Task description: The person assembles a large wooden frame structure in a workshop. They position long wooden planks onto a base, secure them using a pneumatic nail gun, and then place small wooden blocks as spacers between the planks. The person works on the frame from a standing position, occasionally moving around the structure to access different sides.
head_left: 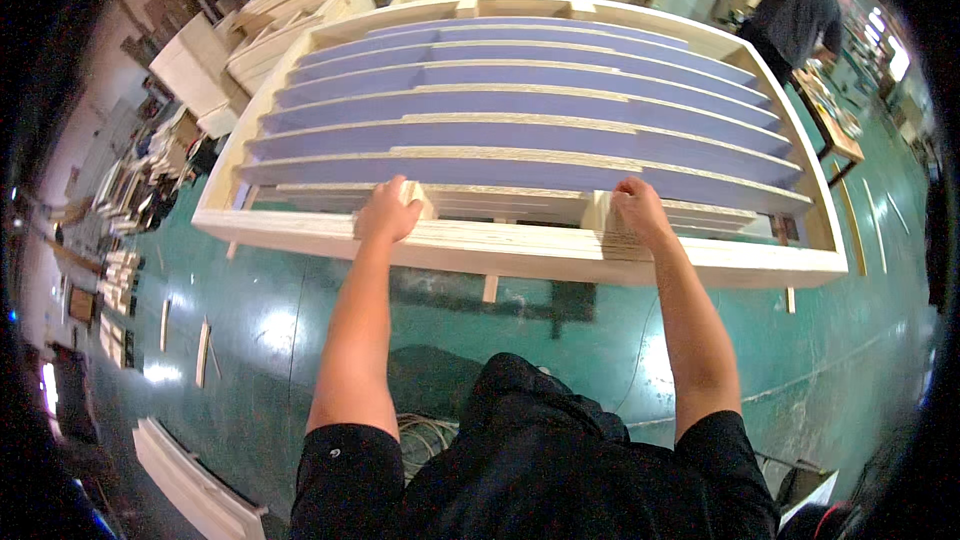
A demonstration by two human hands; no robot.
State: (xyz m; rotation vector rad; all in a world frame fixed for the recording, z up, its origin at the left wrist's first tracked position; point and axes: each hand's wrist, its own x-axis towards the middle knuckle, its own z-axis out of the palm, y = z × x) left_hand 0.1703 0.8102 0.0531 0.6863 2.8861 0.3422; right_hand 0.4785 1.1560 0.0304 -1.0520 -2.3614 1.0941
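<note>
Just inside the wooden frame (520,248), along its near side, our left hand (388,210) curls at the left block (428,202), toward the frame's left end; our right hand (638,206) curls at the right block (598,211), toward its right end. Whether either grasps, we cannot tell.

No readable text; small pale mark (335,453) on black left sleeve (352,485), illegible.

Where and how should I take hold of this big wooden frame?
Probably by its near rail, at two spread spots, coming from above on your side: it runs long, its top is exposed, and open space behind it seems to leave room to curl around.
</note>
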